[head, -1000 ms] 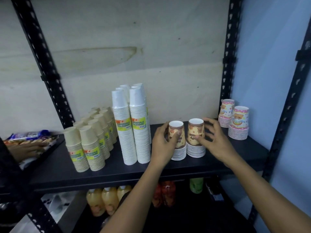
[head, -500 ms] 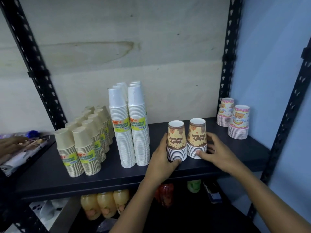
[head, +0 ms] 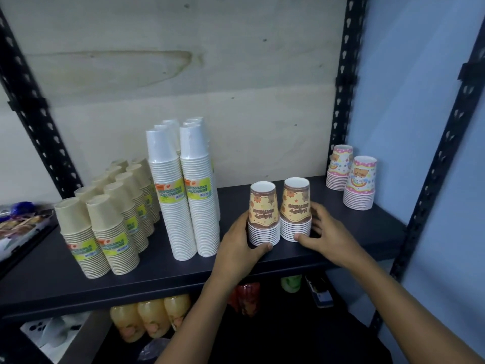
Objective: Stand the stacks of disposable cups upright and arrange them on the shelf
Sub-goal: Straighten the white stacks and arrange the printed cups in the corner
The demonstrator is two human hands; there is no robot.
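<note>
The tall white cups (head: 183,190) have green labels that say "DISPOSABLE TABLEWARE". Left of the white cups, the tan cups (head: 105,232) have the same words on their labels. Right of the white cups, the brown cups (head: 279,211) say "HAPPY BIRTHDAY" upside down.

On the dark shelf (head: 157,279), two short brown-and-yellow cup stacks (head: 279,214) stand upside down, touching each other. The left hand (head: 238,248) cups the left stack's base, the right hand (head: 325,232) the right stack's. Tall white stacks (head: 183,190) and kraft stacks (head: 105,219) stand to the left; two pink stacks (head: 351,177) stand far right. Juice bottles (head: 149,319) sit below.
</note>
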